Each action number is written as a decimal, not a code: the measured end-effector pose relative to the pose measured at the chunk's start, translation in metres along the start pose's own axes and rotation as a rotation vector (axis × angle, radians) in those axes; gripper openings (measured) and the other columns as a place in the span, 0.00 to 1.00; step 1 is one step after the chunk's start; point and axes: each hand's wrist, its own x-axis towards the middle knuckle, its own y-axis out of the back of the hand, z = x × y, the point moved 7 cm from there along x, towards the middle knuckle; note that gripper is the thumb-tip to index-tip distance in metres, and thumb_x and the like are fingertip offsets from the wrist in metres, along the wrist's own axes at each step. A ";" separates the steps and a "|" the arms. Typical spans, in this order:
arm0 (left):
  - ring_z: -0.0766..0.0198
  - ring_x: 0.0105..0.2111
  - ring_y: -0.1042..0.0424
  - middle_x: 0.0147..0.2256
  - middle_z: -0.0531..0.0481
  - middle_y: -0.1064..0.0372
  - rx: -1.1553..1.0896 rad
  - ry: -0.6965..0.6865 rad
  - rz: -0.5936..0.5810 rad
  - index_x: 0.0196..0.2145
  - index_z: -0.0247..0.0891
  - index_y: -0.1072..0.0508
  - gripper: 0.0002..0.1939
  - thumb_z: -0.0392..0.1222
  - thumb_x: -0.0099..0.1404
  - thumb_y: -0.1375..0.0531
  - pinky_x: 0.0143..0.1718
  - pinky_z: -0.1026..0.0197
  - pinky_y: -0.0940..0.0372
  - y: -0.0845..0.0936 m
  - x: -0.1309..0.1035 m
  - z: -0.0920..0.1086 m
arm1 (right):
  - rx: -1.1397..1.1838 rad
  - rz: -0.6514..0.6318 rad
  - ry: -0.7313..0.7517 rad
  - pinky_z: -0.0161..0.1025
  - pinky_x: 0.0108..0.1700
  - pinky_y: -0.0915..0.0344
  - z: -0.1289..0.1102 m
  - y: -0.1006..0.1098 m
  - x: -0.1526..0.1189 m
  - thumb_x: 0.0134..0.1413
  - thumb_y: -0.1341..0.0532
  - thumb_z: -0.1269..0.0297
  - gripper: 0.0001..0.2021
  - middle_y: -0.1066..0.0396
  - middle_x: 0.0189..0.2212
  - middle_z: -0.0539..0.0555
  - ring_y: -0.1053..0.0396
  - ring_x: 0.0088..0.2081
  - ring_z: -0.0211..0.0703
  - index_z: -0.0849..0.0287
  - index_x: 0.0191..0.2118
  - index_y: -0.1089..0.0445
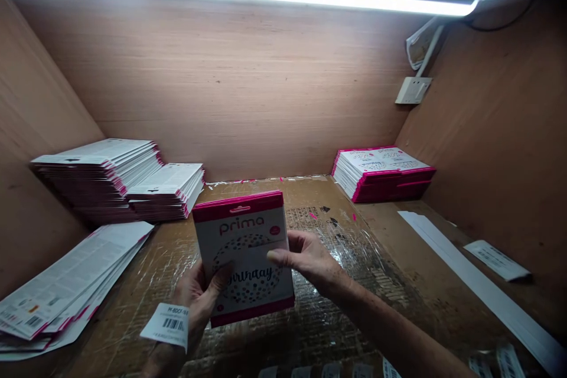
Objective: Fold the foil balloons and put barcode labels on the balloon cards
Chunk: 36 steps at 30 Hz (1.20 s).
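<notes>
Prima packets (248,242) above shiny cardboard (354,254), between 3 wooden walls (248,82)

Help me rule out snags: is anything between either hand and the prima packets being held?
Nothing visible is. The left hand and right hand both hold the prima packets directly, at opposite side edges. The barcode label at the left wrist sits off to one side of the packets, not in between.

Left grip (197,293), right grip (313,261), prima packets (248,255) between
</notes>
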 end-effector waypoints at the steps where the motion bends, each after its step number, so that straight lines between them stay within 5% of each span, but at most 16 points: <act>1: 0.47 0.36 0.22 0.33 0.46 0.20 0.017 -0.006 -0.010 0.37 0.38 0.25 0.26 0.56 0.45 0.29 0.32 0.57 0.26 -0.002 0.000 -0.001 | 0.007 0.001 -0.002 0.43 0.39 0.31 0.001 -0.001 -0.001 0.38 0.27 0.54 0.17 0.23 0.31 0.52 0.28 0.33 0.43 0.60 0.33 0.24; 9: 0.45 0.42 0.24 0.37 0.44 0.21 0.032 -0.016 -0.094 0.39 0.38 0.27 0.26 0.57 0.47 0.30 0.42 0.52 0.28 -0.020 -0.003 0.003 | -0.050 0.043 0.021 0.46 0.40 0.29 0.001 0.007 -0.008 0.38 0.27 0.56 0.15 0.22 0.31 0.51 0.27 0.31 0.43 0.58 0.33 0.22; 17: 0.49 0.36 0.23 0.34 0.42 0.20 -0.025 -0.002 -0.226 0.38 0.35 0.24 0.26 0.54 0.45 0.28 0.33 0.58 0.29 -0.046 -0.006 0.020 | 0.011 0.114 0.060 0.51 0.44 0.29 -0.012 0.026 -0.017 0.38 0.27 0.59 0.14 0.21 0.34 0.53 0.25 0.35 0.49 0.58 0.34 0.22; 21: 0.52 0.34 0.22 0.36 0.37 0.21 -0.148 0.085 -0.269 0.38 0.30 0.24 0.30 0.61 0.48 0.31 0.31 0.60 0.30 -0.042 -0.002 0.027 | 0.113 0.157 0.142 0.50 0.44 0.29 -0.021 0.048 -0.023 0.43 0.28 0.58 0.15 0.22 0.38 0.55 0.25 0.38 0.51 0.56 0.39 0.22; 25: 0.55 0.32 0.22 0.33 0.40 0.22 -0.300 0.188 -0.314 0.35 0.31 0.25 0.28 0.57 0.45 0.28 0.31 0.60 0.29 -0.044 -0.001 0.026 | 0.172 0.081 0.107 0.50 0.43 0.28 -0.015 0.047 -0.025 0.44 0.29 0.57 0.16 0.22 0.40 0.57 0.24 0.40 0.54 0.56 0.41 0.24; 29: 0.63 0.26 0.23 0.24 0.51 0.24 -0.392 0.162 -0.184 0.27 0.34 0.27 0.18 0.44 0.44 0.25 0.29 0.64 0.30 -0.039 0.004 0.026 | 0.176 0.067 0.060 0.51 0.44 0.28 -0.001 0.040 -0.022 0.43 0.28 0.56 0.18 0.22 0.39 0.58 0.24 0.40 0.55 0.57 0.41 0.25; 36: 0.62 0.25 0.26 0.24 0.50 0.23 -0.183 -0.040 -0.082 0.24 0.35 0.22 0.10 0.43 0.50 0.28 0.29 0.63 0.31 -0.025 0.008 0.029 | 0.200 0.173 -0.039 0.52 0.42 0.27 0.019 0.036 -0.013 0.39 0.26 0.57 0.23 0.22 0.37 0.60 0.23 0.37 0.55 0.63 0.41 0.26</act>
